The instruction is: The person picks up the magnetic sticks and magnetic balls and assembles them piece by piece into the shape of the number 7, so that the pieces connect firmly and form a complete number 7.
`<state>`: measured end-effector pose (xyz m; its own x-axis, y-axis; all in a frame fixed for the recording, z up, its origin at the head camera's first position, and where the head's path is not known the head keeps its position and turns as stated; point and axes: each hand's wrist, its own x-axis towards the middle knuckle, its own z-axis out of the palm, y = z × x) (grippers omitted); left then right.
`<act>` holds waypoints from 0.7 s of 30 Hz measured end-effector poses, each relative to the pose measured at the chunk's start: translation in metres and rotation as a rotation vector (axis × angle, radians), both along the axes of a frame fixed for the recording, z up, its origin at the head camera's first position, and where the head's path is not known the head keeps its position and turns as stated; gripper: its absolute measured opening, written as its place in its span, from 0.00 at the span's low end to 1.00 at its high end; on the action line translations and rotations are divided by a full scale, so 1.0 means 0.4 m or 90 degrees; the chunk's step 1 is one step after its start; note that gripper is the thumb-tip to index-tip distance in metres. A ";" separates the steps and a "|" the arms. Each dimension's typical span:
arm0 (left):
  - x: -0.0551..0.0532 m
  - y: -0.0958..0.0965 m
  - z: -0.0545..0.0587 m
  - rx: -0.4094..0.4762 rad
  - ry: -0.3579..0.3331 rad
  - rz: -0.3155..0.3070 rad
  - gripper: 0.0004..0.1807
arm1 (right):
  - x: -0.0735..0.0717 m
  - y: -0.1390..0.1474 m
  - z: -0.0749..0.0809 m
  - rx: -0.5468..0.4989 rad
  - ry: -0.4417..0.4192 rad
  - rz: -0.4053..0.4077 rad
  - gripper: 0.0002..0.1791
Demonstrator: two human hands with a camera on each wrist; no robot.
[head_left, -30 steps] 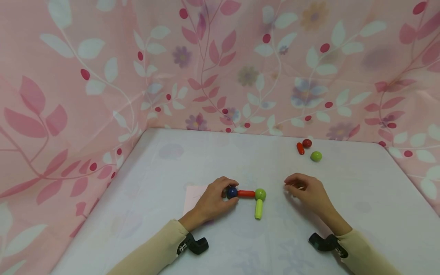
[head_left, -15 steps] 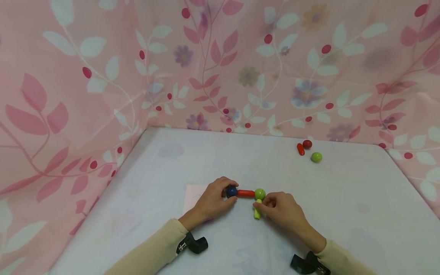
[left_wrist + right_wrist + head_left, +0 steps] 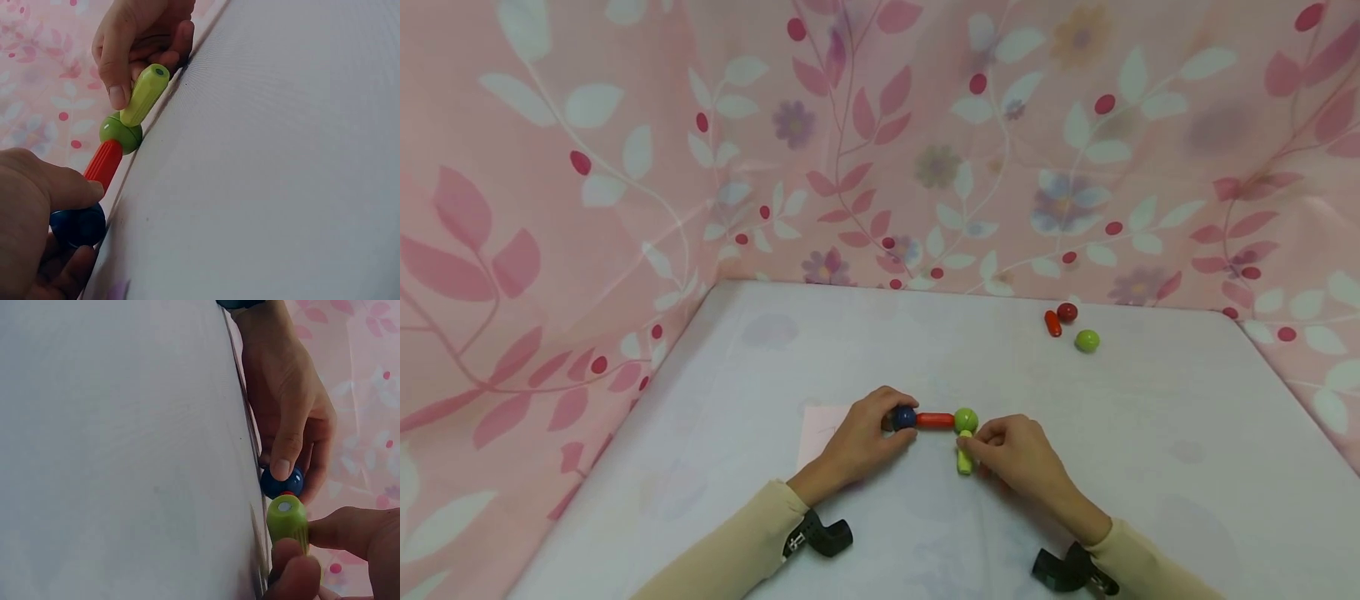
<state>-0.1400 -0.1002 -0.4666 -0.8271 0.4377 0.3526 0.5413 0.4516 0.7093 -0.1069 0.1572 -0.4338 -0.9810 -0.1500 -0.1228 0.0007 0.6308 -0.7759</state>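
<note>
A blue ball (image 3: 906, 417), a red rod (image 3: 936, 421), a green ball (image 3: 966, 420) and a yellow-green rod (image 3: 964, 464) are joined in an L shape on the table. My left hand (image 3: 859, 440) holds the blue ball, its fingers and thumb curving round the sides. With thumb and fingers my right hand (image 3: 1021, 460) pinches the yellow-green rod near the green ball. In the left wrist view the rod's free end (image 3: 156, 74) shows a small dark centre. The right wrist view looks at that rod (image 3: 286, 519) end-on, with the blue ball (image 3: 282, 482) behind it.
A pale pink sheet of paper (image 3: 814, 431) with a faint mark lies partly under my left hand. At the back right sit a loose red rod (image 3: 1053, 323), a dark red ball (image 3: 1067, 312) and another green ball (image 3: 1087, 341). A floral curtain (image 3: 880, 150) hangs behind the table.
My right hand has come in from the right and taken hold of the yellow-green rod. My left hand has stayed at the blue ball.
</note>
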 end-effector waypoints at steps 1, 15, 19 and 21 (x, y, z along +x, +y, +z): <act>0.000 -0.001 0.001 0.003 -0.002 -0.001 0.20 | 0.000 0.001 0.001 -0.005 -0.005 0.001 0.11; 0.002 -0.001 0.000 0.013 -0.002 -0.014 0.21 | -0.019 0.036 0.009 -0.020 0.030 0.006 0.09; 0.003 -0.001 0.001 0.014 -0.005 -0.016 0.21 | -0.053 0.084 0.020 -0.012 0.129 -0.010 0.06; 0.002 -0.001 0.002 0.011 -0.004 -0.015 0.21 | -0.077 0.119 0.024 -0.017 0.181 -0.024 0.05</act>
